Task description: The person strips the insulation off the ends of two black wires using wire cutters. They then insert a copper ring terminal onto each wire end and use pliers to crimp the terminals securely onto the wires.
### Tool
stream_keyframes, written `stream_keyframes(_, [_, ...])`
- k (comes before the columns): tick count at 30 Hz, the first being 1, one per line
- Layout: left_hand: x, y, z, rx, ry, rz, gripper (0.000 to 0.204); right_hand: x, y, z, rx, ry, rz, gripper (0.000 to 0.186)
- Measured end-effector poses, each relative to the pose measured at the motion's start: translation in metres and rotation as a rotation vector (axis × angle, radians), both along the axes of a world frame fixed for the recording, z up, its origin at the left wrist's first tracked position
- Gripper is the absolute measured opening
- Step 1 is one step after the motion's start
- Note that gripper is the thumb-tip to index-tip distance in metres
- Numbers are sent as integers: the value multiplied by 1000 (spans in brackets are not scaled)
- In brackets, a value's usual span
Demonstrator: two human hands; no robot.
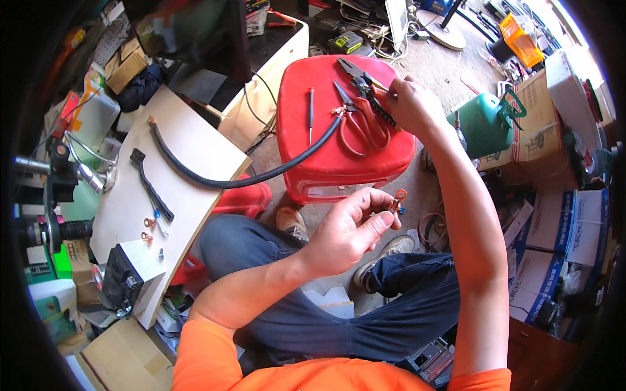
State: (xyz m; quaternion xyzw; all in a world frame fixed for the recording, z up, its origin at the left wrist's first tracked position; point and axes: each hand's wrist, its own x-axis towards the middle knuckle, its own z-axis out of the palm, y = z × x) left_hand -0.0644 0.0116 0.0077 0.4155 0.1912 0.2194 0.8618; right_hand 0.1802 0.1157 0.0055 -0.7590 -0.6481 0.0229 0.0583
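Between the thumb and fingers of my left hand (pixel 355 228) is a copper cable lug (pixel 400 195), its ring pointing up. My right hand (pixel 415 104) reaches over the far right of the red stool (pixel 293 85), fingers closed at the handle end of the pliers (pixel 352 68). Red-handled scissors (pixel 365 127) lie beside them. A slim screwdriver (pixel 311 114) rests further left on the seat. One end of a thick black cable (pixel 261 177), with bare copper strands, sits by the scissors. The cable sags across to a pale board (pixel 195 150) on the left.
The board also carries black sleeving (pixel 151 186), loose copper lugs (pixel 148 236) and a black device (pixel 117 280) near its front edge. A green gas cylinder (pixel 482 127) stands right of the stool, before cardboard boxes (pixel 541 137). My knees are below my hands.
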Motion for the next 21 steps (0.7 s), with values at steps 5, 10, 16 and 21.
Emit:
stream_keyframes(5, [1, -1, 2, -17, -2, -9, 21, -5, -1, 3, 122, -56, 78, 20])
stream_keyframes(10, [4, -1, 3, -13, -6, -16, 21, -44, 6, 20, -2, 161, 30, 23])
stream_keyframes(16, [2, 0, 6, -25, -6, 0, 21, -51, 14, 21, 51, 216, 14, 28])
stream_keyframes(21, [1, 2, 6, -14, -21, 25, 21, -18, 20, 15, -137, 139, -70, 34])
